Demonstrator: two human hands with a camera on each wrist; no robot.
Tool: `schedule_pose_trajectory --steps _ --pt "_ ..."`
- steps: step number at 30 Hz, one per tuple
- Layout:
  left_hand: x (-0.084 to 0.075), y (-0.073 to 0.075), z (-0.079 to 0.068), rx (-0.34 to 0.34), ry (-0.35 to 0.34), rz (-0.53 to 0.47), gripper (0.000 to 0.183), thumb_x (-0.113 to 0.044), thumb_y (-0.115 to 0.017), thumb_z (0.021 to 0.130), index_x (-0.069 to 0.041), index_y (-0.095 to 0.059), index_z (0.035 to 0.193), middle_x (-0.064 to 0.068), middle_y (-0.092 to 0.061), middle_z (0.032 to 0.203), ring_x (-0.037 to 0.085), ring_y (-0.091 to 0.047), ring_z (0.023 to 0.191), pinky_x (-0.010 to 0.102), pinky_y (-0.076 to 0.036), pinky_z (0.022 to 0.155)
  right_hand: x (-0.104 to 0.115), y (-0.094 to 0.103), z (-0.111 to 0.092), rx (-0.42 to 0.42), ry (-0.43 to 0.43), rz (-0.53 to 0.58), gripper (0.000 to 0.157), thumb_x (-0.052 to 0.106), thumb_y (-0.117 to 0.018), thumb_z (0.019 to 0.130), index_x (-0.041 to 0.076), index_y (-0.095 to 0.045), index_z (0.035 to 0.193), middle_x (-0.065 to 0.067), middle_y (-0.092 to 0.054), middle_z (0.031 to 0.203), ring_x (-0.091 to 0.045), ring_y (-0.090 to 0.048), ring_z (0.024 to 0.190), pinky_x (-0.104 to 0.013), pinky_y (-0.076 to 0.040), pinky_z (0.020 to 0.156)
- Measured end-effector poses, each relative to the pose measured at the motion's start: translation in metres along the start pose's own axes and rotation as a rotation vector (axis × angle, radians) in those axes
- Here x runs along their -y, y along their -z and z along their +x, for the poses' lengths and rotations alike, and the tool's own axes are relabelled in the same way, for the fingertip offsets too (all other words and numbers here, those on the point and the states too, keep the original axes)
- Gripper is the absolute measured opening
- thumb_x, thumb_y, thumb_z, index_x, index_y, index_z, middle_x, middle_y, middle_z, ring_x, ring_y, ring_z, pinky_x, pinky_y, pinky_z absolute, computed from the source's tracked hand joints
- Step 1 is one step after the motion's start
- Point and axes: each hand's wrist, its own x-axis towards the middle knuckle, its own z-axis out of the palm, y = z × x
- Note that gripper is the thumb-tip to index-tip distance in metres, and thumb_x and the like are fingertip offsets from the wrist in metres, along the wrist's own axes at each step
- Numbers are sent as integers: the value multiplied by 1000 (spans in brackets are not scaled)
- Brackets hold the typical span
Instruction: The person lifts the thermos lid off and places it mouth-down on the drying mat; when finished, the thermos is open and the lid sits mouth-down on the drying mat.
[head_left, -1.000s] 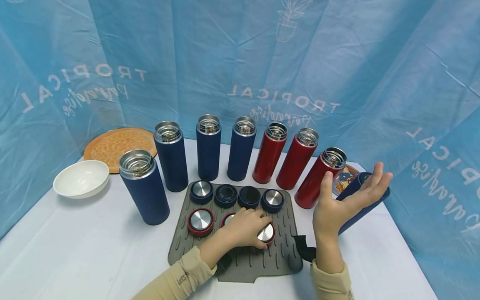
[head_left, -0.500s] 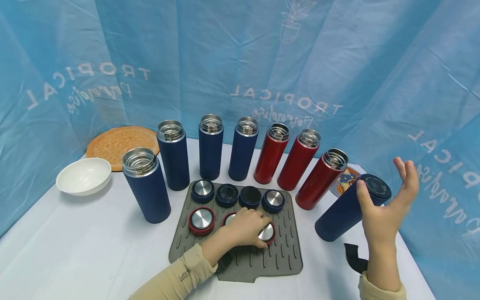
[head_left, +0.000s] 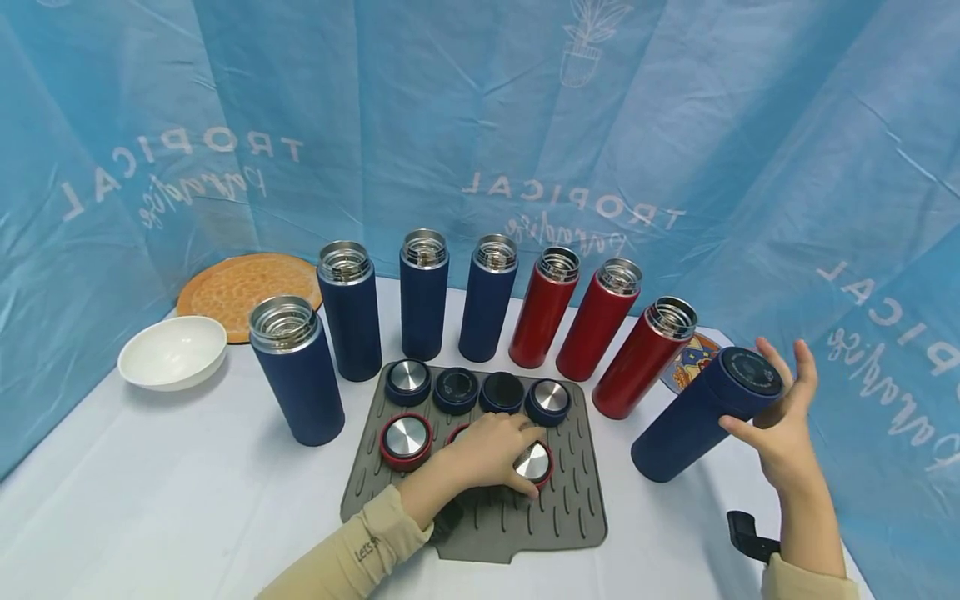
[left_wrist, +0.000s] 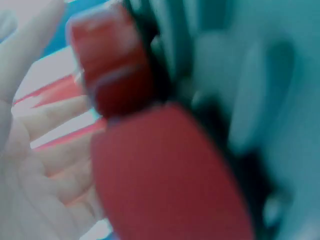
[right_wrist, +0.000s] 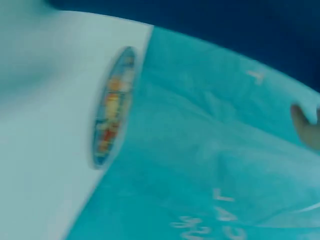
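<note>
In the head view my left hand [head_left: 487, 454] rests over the mat, thumb and fingers on either side of the right-hand red lid [head_left: 532, 464]. The left wrist view shows that red lid [left_wrist: 110, 55] between thumb and fingers, a nearer red lid [left_wrist: 170, 175] in front. My forearm and hand partly hide the middle red lid [head_left: 459, 432]. At the right, my right hand [head_left: 780, 429] is spread at the upper end of a lidded blue bottle [head_left: 690, 425], thumb overlapping its side. In the right wrist view the bottle [right_wrist: 210, 22] fills the top, a finger [right_wrist: 307, 127] at the right.
On the grey mat [head_left: 480, 546] sit another red lid [head_left: 406, 439] and several blue lids [head_left: 456, 387]. Lidless blue bottles [head_left: 300, 383] and red bottles [head_left: 596, 333] stand in an arc behind. A white bowl [head_left: 172, 354] and round mat [head_left: 247, 287] lie left.
My right hand has swung right, away from the bottle's top, then come in beside its upper end with fingers spread. My left hand has stayed at the red lid.
</note>
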Motion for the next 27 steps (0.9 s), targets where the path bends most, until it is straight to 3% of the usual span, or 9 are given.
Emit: schedule_pose_trajectory --steps 3,9,14,20,22,27 --pt "13 16 -8 -56 33 -124 68 -57 -60 80 -15 -51 133 7 -52 131 24 -52 117 40 -42 97 -13 7 -7 44 -144 -36 109 -19 -65 69 25 -2 147 -1 -37 137 -10 -45 118 -17 -45 86" --pt "40 47 -27 -250 127 -249 56 -49 -56 87 -15 -53 130 5 -56 126 22 -53 115 41 -43 95 -32 15 -16 122 -317 -168 96 -13 -66 71 26 -17 144 10 -43 129 -1 -49 111 -14 -44 82" --pt "51 54 -39 -301 186 -302 55 -48 -56 88 -16 -52 132 6 -54 130 24 -49 120 44 -41 97 -43 17 -17 120 -353 -248 81 -12 -65 73 22 -31 139 15 -54 118 1 -54 105 -14 -44 79" --pt "57 53 -45 -336 238 -326 53 -49 -56 87 -20 -53 131 4 -54 131 23 -48 122 45 -40 98 -42 8 -15 95 -311 -452 85 -10 -70 70 17 -31 141 20 -52 116 4 -52 103 -11 -42 80" --pt "59 51 -45 -345 239 -325 52 -48 -57 87 -20 -54 130 3 -55 130 22 -50 121 44 -41 97 -39 1 -14 108 -306 -540 86 -6 -72 69 16 -30 141 22 -48 117 6 -49 104 -19 -45 84" --pt "60 51 -46 -375 217 -326 51 -47 -59 86 -20 -55 129 3 -56 128 22 -52 118 44 -43 95 -31 -28 -11 109 -292 -625 91 2 -77 66 14 -28 142 21 -43 118 7 -42 104 -58 -40 90"
